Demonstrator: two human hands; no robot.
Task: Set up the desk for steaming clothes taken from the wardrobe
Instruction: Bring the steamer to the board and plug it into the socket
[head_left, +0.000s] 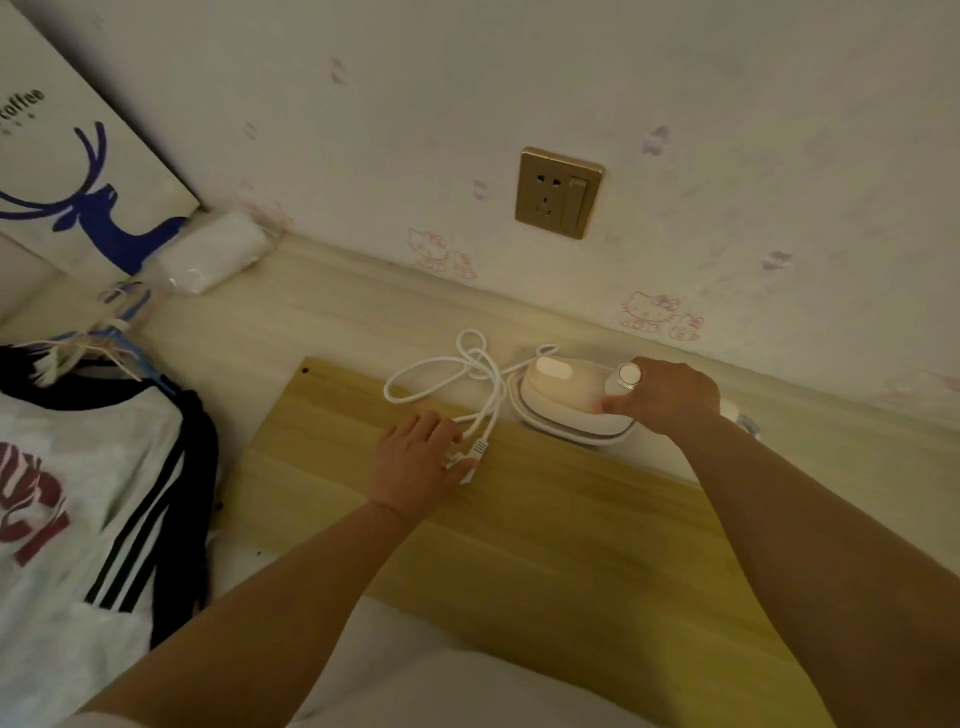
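A small cream handheld steamer (563, 395) rests on the far edge of a wooden board (519, 530) near the wall. My right hand (670, 397) grips its handle end. Its white cord (457, 374) lies looped on the board to the left of it. My left hand (415, 465) is closed around the white plug (472, 457) at the cord's end. A white T-shirt (67, 519) with black sleeve stripes and red lettering lies on hangers (111, 332) at the left.
A gold wall socket (558, 192) with a switch sits on the wall above the steamer. A white bag (78, 171) with a blue deer stands at the far left, a white tissue pack (210, 252) beside it. The pale desk top (322, 306) runs along the wall.
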